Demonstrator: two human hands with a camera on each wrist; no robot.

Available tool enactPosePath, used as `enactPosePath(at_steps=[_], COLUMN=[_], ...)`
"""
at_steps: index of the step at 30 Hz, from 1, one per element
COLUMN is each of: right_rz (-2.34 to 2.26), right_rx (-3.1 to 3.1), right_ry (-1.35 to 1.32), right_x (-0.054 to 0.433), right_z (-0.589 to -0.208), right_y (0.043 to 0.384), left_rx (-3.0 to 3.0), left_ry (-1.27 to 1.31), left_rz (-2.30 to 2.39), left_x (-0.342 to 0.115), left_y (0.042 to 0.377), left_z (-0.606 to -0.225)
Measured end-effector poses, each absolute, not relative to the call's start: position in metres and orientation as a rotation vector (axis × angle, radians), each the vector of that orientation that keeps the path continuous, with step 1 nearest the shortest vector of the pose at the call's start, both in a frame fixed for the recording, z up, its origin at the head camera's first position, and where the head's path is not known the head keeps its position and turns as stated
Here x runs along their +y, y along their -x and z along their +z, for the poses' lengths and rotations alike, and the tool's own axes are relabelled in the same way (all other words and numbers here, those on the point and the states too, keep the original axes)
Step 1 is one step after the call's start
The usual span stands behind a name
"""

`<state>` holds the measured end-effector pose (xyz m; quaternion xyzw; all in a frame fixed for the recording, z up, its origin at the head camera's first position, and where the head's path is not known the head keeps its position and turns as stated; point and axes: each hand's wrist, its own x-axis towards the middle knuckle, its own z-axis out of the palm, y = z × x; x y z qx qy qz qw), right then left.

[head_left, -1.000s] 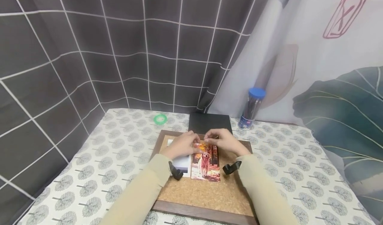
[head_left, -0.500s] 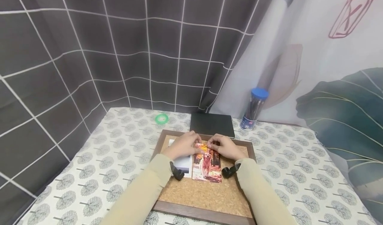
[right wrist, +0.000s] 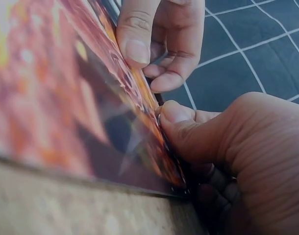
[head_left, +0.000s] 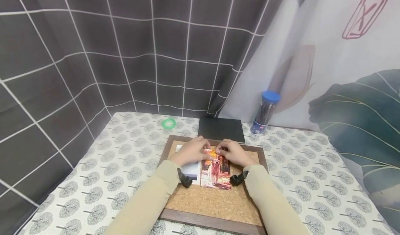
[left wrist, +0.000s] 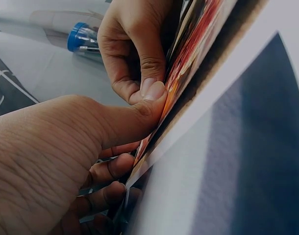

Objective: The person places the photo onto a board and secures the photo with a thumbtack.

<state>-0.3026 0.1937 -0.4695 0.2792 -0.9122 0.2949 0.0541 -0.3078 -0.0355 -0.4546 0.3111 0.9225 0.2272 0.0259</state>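
A photo of a golden dog among autumn leaves (head_left: pixel 214 172) lies on a framed cork board (head_left: pixel 215 203). My left hand (head_left: pixel 191 151) bends over its upper left part, the thumb resting on the picture and the other fingertips near its top edge. My right hand (head_left: pixel 233 153) pinches at the top edge, thumb against index finger, close to the left thumb in the left wrist view. A sliver too small to tell shows at the right thumb tip in the right wrist view. Partly under the left hand lies a second photo in white and grey (head_left: pixel 191 172).
A black flat book or box (head_left: pixel 221 130) lies behind the board. A green ring, like a tape roll (head_left: pixel 168 123), is at the back left. A clear jar of dark sticks with a blue lid (head_left: pixel 265 113) stands back right. A tree-patterned cloth (head_left: pixel 125 165) covers the table.
My right hand has lowered slightly and its thumb and index finger have closed together at the photo's top edge. My left hand keeps its place.
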Motion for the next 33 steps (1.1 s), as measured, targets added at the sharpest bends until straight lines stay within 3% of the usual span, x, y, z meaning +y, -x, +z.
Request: enactPosePath(at_steps=[33], right_rz=[1.073], right_rx=[-2.827], right_ry=[-0.682], right_x=[0.1904], right_z=[-0.4655], right_y=[0.2995], left_rx=[2.843], left_ry=[-0.961], left_rz=[0.692], left_x=[-0.0347], left_y=[0.3083], left_z=[-0.4533])
